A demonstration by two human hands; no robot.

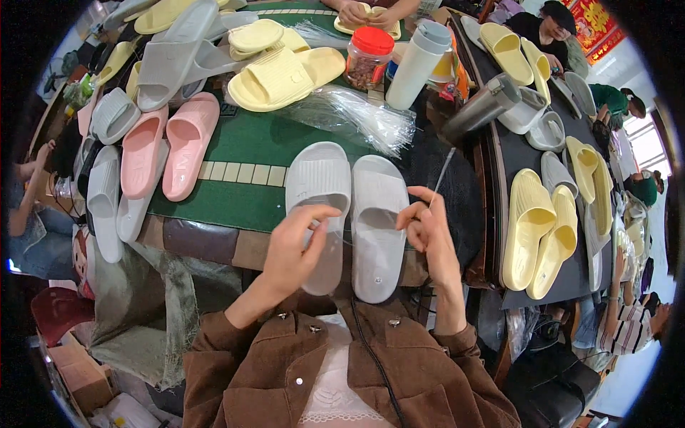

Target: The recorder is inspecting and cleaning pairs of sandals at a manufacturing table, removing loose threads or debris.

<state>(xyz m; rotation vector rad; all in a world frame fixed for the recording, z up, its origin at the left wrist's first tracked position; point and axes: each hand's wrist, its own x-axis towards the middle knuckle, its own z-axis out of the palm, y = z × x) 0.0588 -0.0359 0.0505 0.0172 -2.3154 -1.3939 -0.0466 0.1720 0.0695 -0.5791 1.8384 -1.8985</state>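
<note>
A pair of grey slide slippers stands side by side at the table's near edge, toes pointing away from me. My left hand (pixel 291 246) hovers over the left grey slipper (pixel 318 178), index finger and thumb apart, with nothing visible between them. Beside the strap of the right grey slipper (pixel 378 187), my right hand (pixel 429 232) is closed on a thin clear plastic tie (pixel 444 173) that sticks up past its fingers. A bundle of similar clear ties (pixel 382 118) lies in a plastic bag beyond the slippers.
Pink slippers (pixel 191 146) and more grey ones lie left; yellow slippers (pixel 275 78) lie beyond. A red-lidded jar (pixel 369 53), a pale bottle (pixel 419 64) and a steel tumbler (pixel 481 107) stand farther back. Yellow slippers (pixel 529 221) line the right-hand table. Another person's hands (pixel 367 16) work opposite.
</note>
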